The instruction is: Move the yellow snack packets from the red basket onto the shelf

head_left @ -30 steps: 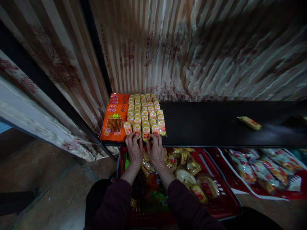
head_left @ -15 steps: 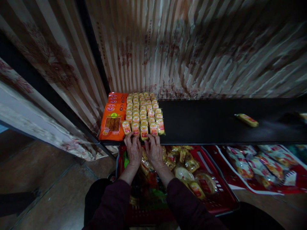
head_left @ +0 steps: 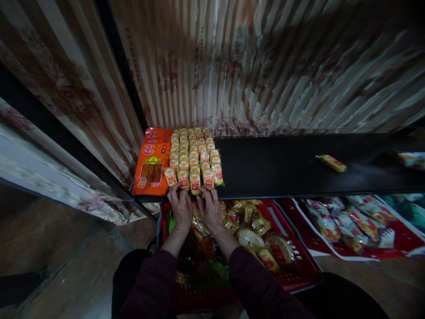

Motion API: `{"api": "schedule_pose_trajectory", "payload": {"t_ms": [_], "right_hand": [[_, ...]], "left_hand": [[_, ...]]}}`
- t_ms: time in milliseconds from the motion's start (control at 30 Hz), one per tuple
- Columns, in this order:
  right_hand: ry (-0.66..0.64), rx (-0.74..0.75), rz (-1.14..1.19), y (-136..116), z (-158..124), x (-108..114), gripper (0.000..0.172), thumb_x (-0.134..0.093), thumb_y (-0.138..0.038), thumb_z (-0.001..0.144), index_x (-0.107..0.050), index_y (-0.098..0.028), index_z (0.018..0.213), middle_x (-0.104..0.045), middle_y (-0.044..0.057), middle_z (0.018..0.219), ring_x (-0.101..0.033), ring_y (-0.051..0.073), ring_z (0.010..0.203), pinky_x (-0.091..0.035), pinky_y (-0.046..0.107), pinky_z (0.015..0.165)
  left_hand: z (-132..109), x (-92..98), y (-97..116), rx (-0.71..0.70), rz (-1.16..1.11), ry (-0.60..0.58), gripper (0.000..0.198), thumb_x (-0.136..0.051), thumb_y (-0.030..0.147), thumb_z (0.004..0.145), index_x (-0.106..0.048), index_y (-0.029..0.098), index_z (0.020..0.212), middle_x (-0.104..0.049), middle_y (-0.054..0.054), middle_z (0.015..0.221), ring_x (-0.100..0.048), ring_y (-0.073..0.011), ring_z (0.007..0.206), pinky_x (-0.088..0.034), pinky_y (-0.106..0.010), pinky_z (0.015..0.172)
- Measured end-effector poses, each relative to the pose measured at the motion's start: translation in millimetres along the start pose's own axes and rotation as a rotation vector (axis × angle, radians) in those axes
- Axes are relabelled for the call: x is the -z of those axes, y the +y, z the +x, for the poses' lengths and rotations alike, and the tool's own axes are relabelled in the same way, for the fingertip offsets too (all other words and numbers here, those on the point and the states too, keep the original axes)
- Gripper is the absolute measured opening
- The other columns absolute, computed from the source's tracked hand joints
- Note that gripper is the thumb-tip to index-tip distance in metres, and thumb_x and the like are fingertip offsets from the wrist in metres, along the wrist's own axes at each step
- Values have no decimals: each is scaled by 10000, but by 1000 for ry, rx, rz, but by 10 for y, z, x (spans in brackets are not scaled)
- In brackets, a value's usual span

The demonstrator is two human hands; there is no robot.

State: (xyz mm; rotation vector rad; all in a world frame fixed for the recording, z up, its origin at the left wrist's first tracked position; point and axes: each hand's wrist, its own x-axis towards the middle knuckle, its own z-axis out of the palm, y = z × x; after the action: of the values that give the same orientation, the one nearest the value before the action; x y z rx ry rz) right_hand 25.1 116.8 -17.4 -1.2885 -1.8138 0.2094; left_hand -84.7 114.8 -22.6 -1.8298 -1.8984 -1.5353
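Note:
Small yellow wrapped snack cakes (head_left: 195, 180) stand in tight rows on the black shelf, with red and white labels facing me. At the front row, my left hand (head_left: 181, 208) rests its fingertips on the lower ends of the left packs. Beside it, my right hand (head_left: 210, 207) touches the lower front of the middle and right packs. The fingers of both hands are bent and slightly apart, and neither hand is wrapped round a pack. Orange snack bags (head_left: 151, 170) lie overlapped in a row directly left of the cakes.
One yellow pack (head_left: 332, 163) lies alone farther right on the black shelf (head_left: 265, 168). Below, a red basket (head_left: 299, 274) holds mixed wrapped snacks. Another red basket (head_left: 403, 252) with white packets stands to its right. A dark metal post (head_left: 121, 66) and striped curtain (head_left: 232, 66) border the shelf.
My view has shifted a little to the right, so the shelf goods appear farther left. Both hands stay at the front row, with hardly any change in their fingers.

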Motion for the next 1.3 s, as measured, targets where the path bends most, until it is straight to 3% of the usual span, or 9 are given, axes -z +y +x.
{"api": "schedule_pose_trajectory", "payload": {"t_ms": [833,1033,1100,1200,1300], "right_hand": [[15,43,48,21,-110,43,269,-429,-174,902,-575,-224,1123,-521,100,1119,-551,200,1069,-524,365,907],[30,20,55,50,-370,121,257,-428,-147,894,-562,-210,1105,-524,99,1076,-547,197,1045,-508,370,909],[15,-19,47,103,-508,150,265,-417,-130,884,-561,-199,1095,-530,102,1063,-545,199,1035,-505,364,898],[-59,-100,35,226,-721,168,271,-417,-121,854,-567,-175,1073,-546,112,1039,-559,208,987,-512,357,853],[-168,-206,6,356,-892,137,281,-452,-129,812,-572,-158,1065,-569,116,1016,-583,211,903,-524,345,784]], "left_hand": [[-61,21,-17,-39,-50,-5,272,-431,78,847,-641,171,993,-507,-141,1177,-457,-237,1147,-417,-438,940],[-86,167,81,-176,-127,27,265,-433,44,808,-653,181,865,-600,-97,970,-528,-201,997,-444,-389,868],[-172,219,162,-228,-197,-20,247,-438,44,805,-639,187,820,-617,-77,903,-545,-184,928,-458,-359,830],[-402,239,286,-244,-307,-218,245,-436,33,798,-621,194,800,-630,-58,855,-562,-167,874,-477,-324,800],[-652,160,324,-93,-341,-467,277,-438,6,761,-627,199,818,-642,-64,949,-577,-169,952,-480,-326,859]]}}
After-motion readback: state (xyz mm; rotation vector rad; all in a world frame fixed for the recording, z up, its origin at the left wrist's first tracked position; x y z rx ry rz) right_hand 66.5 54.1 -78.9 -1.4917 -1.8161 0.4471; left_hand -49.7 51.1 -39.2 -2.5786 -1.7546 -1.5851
